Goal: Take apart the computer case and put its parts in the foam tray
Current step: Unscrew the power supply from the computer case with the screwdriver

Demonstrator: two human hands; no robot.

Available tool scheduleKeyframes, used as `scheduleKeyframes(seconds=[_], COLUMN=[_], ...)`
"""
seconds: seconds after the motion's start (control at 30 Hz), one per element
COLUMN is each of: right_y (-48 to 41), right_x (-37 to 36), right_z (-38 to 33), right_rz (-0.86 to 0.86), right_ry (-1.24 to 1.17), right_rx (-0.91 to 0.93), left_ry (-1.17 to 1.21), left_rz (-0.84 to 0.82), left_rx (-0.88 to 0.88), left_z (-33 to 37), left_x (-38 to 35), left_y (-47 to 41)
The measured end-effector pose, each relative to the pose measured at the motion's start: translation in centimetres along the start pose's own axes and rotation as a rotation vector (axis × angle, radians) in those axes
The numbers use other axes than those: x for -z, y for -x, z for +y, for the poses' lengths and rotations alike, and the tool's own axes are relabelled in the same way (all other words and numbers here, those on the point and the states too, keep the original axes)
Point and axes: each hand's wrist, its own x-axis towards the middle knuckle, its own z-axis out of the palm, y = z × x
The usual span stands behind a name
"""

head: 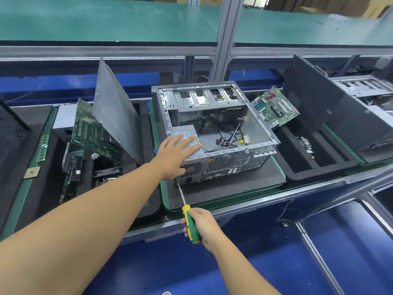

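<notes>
The open computer case (258, 124) lies on its side on a dark mat, its rear panel toward me. My left hand (176, 155) rests flat, fingers spread, on the grey power supply (184, 130) in the case's near left corner. My right hand (201, 225) grips a green and yellow screwdriver (190, 223). Its tip touches the lower left corner of the rear panel. Loose cables lie inside the case. The black foam tray (297, 167) on the right holds a green motherboard (276, 106) leaning upright and a black side panel (314, 99).
On the left, another foam tray (146, 116) holds a grey side panel (114, 111), a circuit board (91, 135), a power supply and small parts. A second case (365, 90) stands at far right. An aluminium post (226, 39) rises behind the case.
</notes>
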Motion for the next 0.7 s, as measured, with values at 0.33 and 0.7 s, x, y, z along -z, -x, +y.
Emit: scheduleKeyframes(seconds=[0.33,0.7], right_y=[-0.2,0.0], right_x=[0.5,-0.1], right_z=[0.1,0.1], right_rz=[0.048,0.034], right_ry=[0.119,0.078], right_rx=[0.064,0.047], left_ry=[0.003,-0.007], left_rz=[-0.004,0.0], left_rx=[0.0,-0.007], left_z=[0.1,0.0], left_x=[0.1,0.0], left_y=[0.1,0.1])
